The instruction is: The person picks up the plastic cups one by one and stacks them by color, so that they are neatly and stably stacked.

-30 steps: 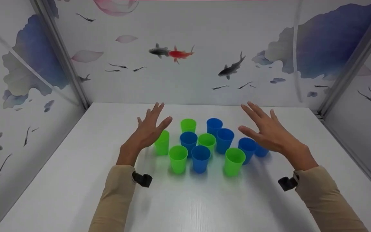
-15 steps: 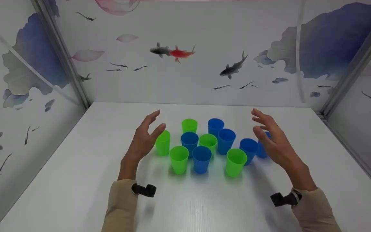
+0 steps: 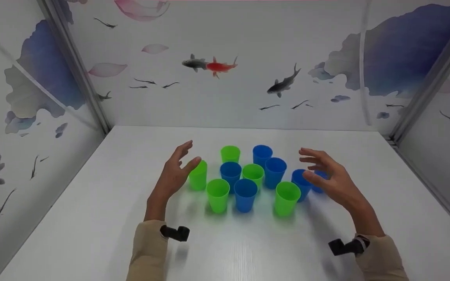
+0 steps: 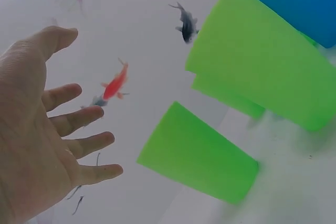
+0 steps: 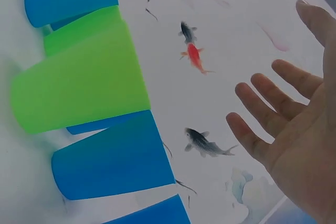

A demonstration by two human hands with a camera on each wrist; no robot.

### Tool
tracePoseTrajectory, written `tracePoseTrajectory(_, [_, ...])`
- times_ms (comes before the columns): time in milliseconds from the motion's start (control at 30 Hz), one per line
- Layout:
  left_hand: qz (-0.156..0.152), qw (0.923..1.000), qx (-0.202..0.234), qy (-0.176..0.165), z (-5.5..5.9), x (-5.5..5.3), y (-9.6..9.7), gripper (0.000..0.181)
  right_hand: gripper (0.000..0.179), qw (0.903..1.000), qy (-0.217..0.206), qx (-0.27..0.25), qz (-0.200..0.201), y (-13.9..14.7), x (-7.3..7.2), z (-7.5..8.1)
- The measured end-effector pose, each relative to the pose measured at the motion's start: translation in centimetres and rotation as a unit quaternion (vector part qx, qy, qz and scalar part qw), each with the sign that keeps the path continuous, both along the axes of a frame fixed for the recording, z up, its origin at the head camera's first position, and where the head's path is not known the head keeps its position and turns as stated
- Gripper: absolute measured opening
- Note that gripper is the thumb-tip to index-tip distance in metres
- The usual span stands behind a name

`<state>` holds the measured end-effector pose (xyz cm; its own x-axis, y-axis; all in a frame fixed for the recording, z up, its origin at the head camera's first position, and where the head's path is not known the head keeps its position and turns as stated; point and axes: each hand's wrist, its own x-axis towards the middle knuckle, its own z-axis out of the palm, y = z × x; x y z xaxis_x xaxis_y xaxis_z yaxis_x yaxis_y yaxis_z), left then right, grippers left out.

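Several green and blue plastic cups stand upright on the white table. My left hand (image 3: 173,173) hovers by the leftmost green cup (image 3: 199,179), its fingers relaxed and holding nothing. In the left wrist view that hand (image 4: 37,124) is apart from a green cup (image 4: 202,156). My right hand (image 3: 336,179) is held above the right end of the group, partly hiding a blue cup (image 3: 319,189); a second blue cup (image 3: 301,189) is near its thumb. The right wrist view shows the palm (image 5: 307,150) and loose fingers, away from a blue cup (image 5: 115,158).
The front row has a green cup (image 3: 218,201), a blue cup (image 3: 245,201) and another green cup (image 3: 286,205); more cups stand behind. The white table (image 3: 233,249) meets a back wall (image 3: 217,105) printed with fish, and side walls left and right.
Both hands have come lower and nearer since a second ago, their fingers less stretched. In the last half second the right hand tilted inward over the right-hand blue cups. The cups keep their places.
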<state>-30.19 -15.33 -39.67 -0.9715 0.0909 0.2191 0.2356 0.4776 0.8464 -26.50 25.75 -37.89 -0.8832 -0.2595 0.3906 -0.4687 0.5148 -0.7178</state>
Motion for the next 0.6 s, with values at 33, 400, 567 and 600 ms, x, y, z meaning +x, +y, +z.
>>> tracePoseTrajectory(33, [-0.002, 1.0000, 0.002, -0.001, -0.1, 0.0, -0.1, 0.070, 0.055, 1.0000, -0.002, -0.001, 0.010, 0.1, 0.0, 0.0])
tracePoseTrajectory(400, [-0.031, 0.9982, -0.032, -0.041, -1.8, -0.4, -0.8, 0.097, 0.052, 0.9922, -0.086, 0.030, 0.086, 1.5, 0.3, -0.4])
tracePoseTrajectory(567, [-0.049, 0.9977, -0.006, -0.046, -2.4, -0.9, -1.2, 0.099, 0.053, 0.9867, -0.122, 0.059, 0.089, 2.3, 0.3, -0.3])
tracePoseTrajectory(600, [-0.055, 0.9974, 0.002, -0.046, -2.6, -1.1, -1.3, 0.099, 0.051, 0.9853, -0.129, 0.064, 0.091, 2.4, 0.3, -0.3])
